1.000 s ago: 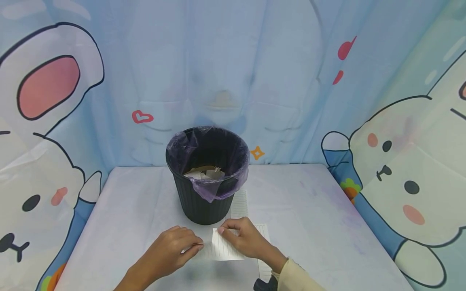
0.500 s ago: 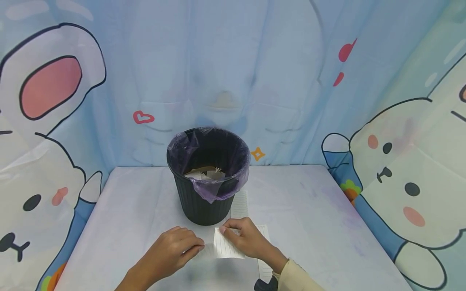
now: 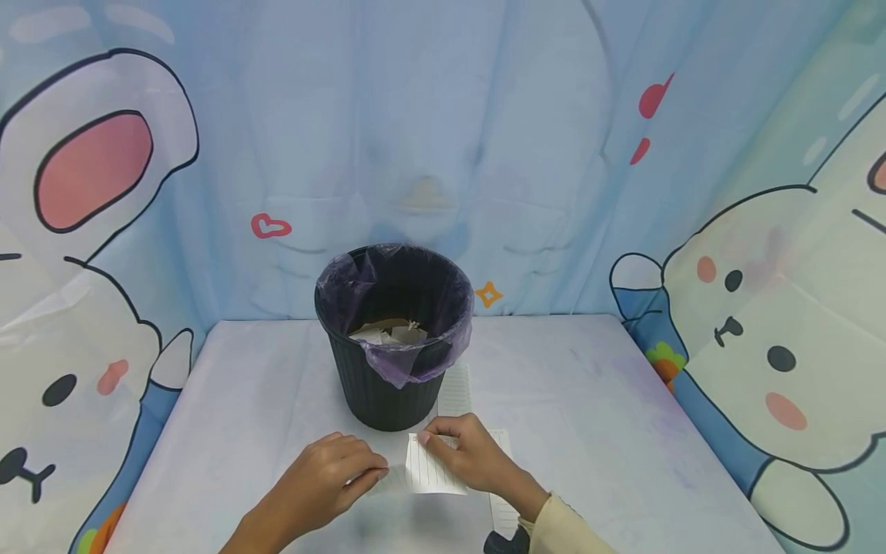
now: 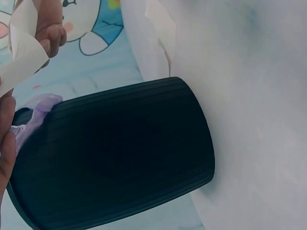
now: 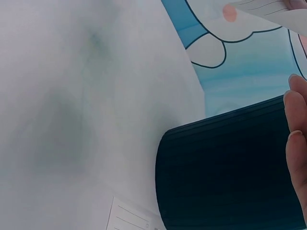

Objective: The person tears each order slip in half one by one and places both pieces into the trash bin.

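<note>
My right hand (image 3: 467,454) pinches a sheet of lined paper (image 3: 428,469) between thumb and fingers, above the table in front of the bin. To its left, my left hand (image 3: 335,477) has thumb and fingertips together near the sheet's left side. In the left wrist view the paper (image 4: 24,60) curls in a band from the right hand (image 4: 50,31) down to the left fingers (image 4: 5,143). The right wrist view shows the paper (image 5: 268,13) reaching the left thumb at the top corner, with the right fingers (image 5: 297,124) at the edge.
A black trash bin (image 3: 391,392) with a purple liner (image 3: 415,358) stands just beyond the hands, holding scraps of paper (image 3: 388,332). Lined paper (image 3: 454,391) lies by its base, and another strip (image 3: 503,512) lies under the right wrist. A printed curtain (image 3: 429,154) hangs behind the table.
The sheet in the right hand has shifted very slightly right and its lower edge has lifted a little. Both hands are nearly still.
</note>
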